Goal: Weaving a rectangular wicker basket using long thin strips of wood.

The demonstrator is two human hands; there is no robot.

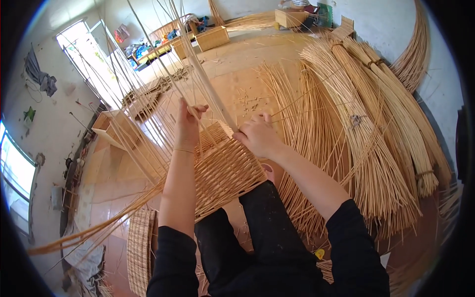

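Observation:
A half-woven willow basket (227,173) is tilted in front of my legs, with long pale upright stakes (151,79) rising from it. My left hand (189,119), above the weave, is closed on a pale rod (197,118). My right hand (257,132) is closed at the basket's upper right corner, against the foot of a thicker upright stake (213,94); a thin rod crosses near its fingers. Long loose rods (101,222) trail from the basket toward the lower left.
Large willow bundles (381,138) lie along the right. A woven piece (138,252) is by my left leg. A wooden box (114,126) stands at the left. Behind are more boxes (212,38), a bench with cloths and a person (299,6) at the back.

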